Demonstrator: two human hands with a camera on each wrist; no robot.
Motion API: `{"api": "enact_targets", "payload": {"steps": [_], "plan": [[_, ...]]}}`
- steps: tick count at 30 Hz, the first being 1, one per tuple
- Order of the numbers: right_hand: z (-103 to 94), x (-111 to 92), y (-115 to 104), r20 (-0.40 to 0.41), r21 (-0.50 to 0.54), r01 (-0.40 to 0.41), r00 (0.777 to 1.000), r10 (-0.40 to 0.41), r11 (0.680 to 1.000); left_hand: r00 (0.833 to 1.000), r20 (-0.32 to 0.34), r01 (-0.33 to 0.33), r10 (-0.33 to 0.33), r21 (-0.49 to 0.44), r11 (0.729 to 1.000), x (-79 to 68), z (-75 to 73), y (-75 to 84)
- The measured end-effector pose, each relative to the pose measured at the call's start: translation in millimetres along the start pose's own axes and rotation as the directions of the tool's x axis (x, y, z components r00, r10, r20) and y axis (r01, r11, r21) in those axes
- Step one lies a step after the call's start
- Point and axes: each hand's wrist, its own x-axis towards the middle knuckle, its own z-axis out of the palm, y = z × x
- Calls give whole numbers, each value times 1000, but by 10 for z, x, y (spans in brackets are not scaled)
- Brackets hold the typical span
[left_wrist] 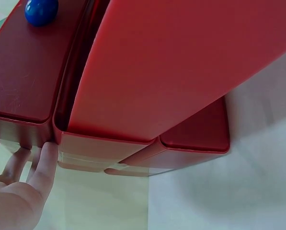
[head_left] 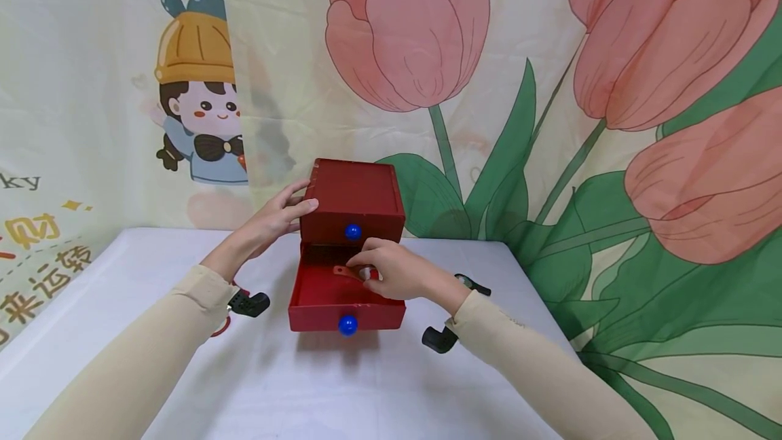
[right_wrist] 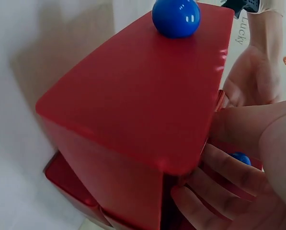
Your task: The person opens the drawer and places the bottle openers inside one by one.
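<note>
A red drawer cabinet (head_left: 357, 185) with blue ball knobs stands on the white table. Its lower drawer (head_left: 318, 296) is pulled out toward me. My left hand (head_left: 277, 219) rests on the cabinet's upper left side, fingers fairly straight; in the left wrist view, the fingertips (left_wrist: 49, 151) meet the side edge. Inside the open drawer, my right hand (head_left: 391, 267) pinches a small tool with a flat red handle (head_left: 339, 270) that has a hole near its end. A bit of silver shows between the fingers. The right palm and fingers hide most of the tool.
Another red section (left_wrist: 200, 127) of the cabinet sits beneath the pulled-out drawer. A red curved piece (head_left: 221, 326) lies beside my left forearm, partly hidden. Behind the white table (head_left: 244, 392) hangs a curtain (head_left: 281, 32) printed with tulips and a cartoon child.
</note>
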Motion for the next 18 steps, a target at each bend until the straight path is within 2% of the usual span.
{"api": "enact_targets", "payload": {"steps": [8,18], "plan": [[89,131,-61,39,1,-40,998,39,999,1000,-1,-2,2,-8,1000,11,-3,-10],[207,277,-140,73,14,-43,996,42,999,1000,-3,5,-5,-5,1000,-12,-12,1]]}}
